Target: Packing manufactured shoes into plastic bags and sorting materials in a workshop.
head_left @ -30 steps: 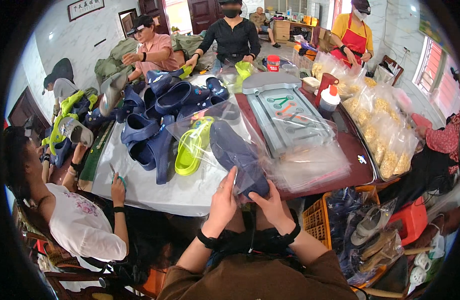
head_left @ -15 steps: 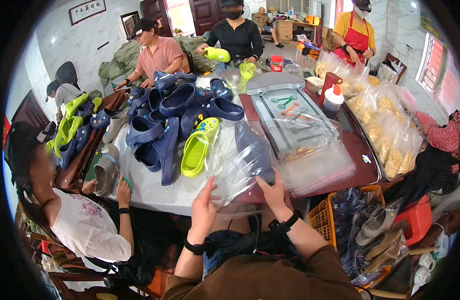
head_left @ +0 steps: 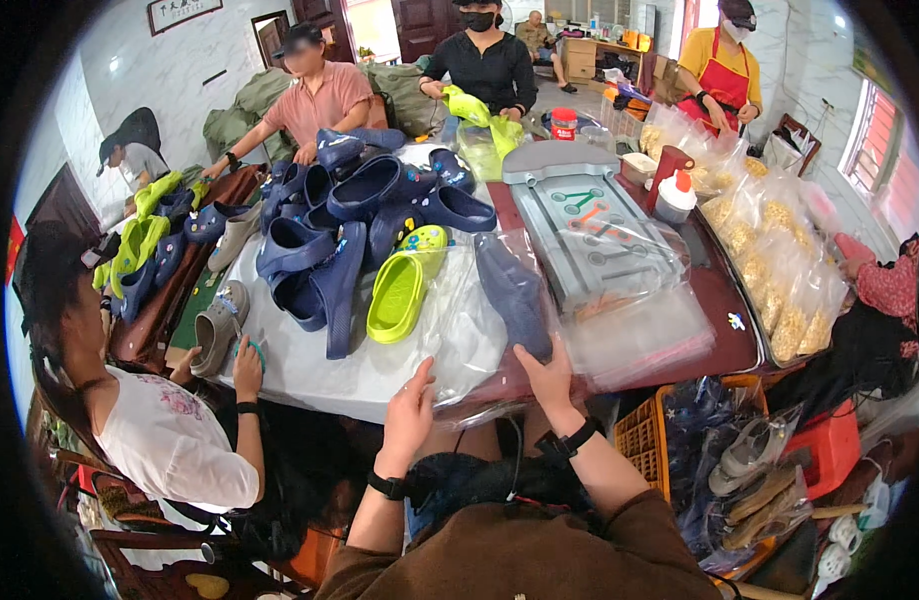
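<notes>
A navy clog (head_left: pixel 513 292) lies inside or under a clear plastic bag (head_left: pixel 462 335) at the table's front edge. My right hand (head_left: pixel 548 385) grips the clog's near end, its thumb on top. At the bag's left side, my left hand (head_left: pixel 410 405) has its fingers pressed together along the film, closed on its edge. Just beyond that hand a lime green clog (head_left: pixel 398 298) with small charms lies sole down on white sheeting. To its left rises a pile of navy clogs (head_left: pixel 330 245).
Right of my hands are stacked clear bags (head_left: pixel 640 340) and a grey plastic board (head_left: pixel 590 220). A tray of bagged beige pieces (head_left: pixel 775 250) stands farther right. Below it sits an orange crate (head_left: pixel 640 435) of wrapped shoes. A person at left handles a grey clog (head_left: pixel 220 325); others work across the table.
The bag film has settled lower and the navy clog shows more plainly. My hands have barely shifted. Across the table, a person's lime green clog has moved right and down, beside a clear bag.
</notes>
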Available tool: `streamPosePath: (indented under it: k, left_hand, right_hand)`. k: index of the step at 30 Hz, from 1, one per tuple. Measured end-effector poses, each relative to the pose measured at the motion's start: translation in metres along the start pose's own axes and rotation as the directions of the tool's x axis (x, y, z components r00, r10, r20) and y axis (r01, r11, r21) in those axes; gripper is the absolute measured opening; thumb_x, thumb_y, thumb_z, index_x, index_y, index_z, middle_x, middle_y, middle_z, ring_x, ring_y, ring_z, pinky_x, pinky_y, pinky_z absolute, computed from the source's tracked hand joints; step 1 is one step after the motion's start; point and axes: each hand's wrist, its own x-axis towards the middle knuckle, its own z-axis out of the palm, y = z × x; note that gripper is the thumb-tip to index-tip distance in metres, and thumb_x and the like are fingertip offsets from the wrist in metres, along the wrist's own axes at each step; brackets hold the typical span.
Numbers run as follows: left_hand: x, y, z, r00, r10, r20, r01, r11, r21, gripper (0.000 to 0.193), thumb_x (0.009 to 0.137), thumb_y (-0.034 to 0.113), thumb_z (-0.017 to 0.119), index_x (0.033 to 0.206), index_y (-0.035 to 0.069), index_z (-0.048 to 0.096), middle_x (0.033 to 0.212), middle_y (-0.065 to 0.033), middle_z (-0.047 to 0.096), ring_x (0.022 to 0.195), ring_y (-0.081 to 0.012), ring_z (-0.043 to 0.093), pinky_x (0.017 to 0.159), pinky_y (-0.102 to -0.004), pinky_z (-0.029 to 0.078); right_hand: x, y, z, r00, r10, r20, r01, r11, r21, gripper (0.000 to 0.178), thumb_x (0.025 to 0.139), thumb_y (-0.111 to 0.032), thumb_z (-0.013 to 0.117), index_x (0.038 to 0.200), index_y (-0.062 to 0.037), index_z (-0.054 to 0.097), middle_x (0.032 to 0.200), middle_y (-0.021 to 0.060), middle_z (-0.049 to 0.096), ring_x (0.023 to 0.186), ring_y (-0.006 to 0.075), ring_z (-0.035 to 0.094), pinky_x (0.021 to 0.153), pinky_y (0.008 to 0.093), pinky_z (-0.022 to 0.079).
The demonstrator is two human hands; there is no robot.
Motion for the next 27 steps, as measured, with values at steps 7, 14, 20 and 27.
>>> streamPosePath:
  k: [7, 14, 20, 27]
  left_hand:
    - [0.006, -0.002, -0.036, 0.993, 0.116, 0.004, -0.113, 0.968, -0.224, 0.106, 0.060, 0.030, 0.089, 0.147, 0.007, 0.031, 0.148, -0.0177, 0.036, 0.133, -0.0315, 0.038, 0.100, -0.0419, 0.042]
    - [0.048, -0.082, -0.084, 0.794, 0.068, -0.604, 0.223, 0.892, 0.394, 0.096, 0.068, 0.031, 0.083, 0.143, 0.001, 0.032, 0.138, -0.0245, 0.044, 0.123, -0.0400, 0.044, 0.104, -0.0461, 0.036]
    - [0.057, -0.116, -0.084, 0.919, -0.013, -0.394, 0.168, 0.917, 0.361, 0.054, 0.072, 0.023, 0.080, 0.114, 0.000, 0.054, 0.094, -0.0191, 0.062, 0.089, -0.0380, 0.059, 0.077, -0.0446, 0.047]
    - [0.045, -0.032, -0.072, 0.827, 0.141, -0.544, -0.032, 0.978, 0.205, 0.034, 0.075, 0.017, 0.077, 0.096, -0.001, 0.057, 0.086, -0.0172, 0.060, 0.082, -0.0366, 0.059, 0.071, -0.0425, 0.046]
  right_hand:
    - [0.001, -0.010, -0.021, 0.993, 0.021, 0.112, -0.010, 0.995, -0.099, 0.060, 0.080, -0.028, 0.075, 0.124, 0.0037, 0.049, 0.113, 0.0230, 0.059, 0.105, 0.0337, 0.058, 0.090, 0.0385, 0.045]
    - [-0.014, -0.013, -0.045, 0.971, -0.134, 0.196, 0.169, 0.971, -0.172, 0.066, 0.084, -0.019, 0.068, 0.136, 0.0089, 0.037, 0.129, 0.0310, 0.049, 0.120, 0.0425, 0.048, 0.101, 0.0438, 0.038]
    - [-0.032, -0.017, -0.065, 0.939, -0.122, 0.323, 0.203, 0.952, -0.230, 0.071, 0.084, -0.019, 0.068, 0.138, 0.0096, 0.033, 0.137, 0.0331, 0.040, 0.126, 0.0457, 0.041, 0.106, 0.0459, 0.034]
    - [-0.045, -0.060, -0.101, 0.858, -0.097, 0.505, 0.331, 0.855, -0.399, 0.067, 0.080, -0.028, 0.074, 0.130, 0.0059, 0.046, 0.124, 0.0259, 0.054, 0.113, 0.0414, 0.053, 0.095, 0.0434, 0.044]
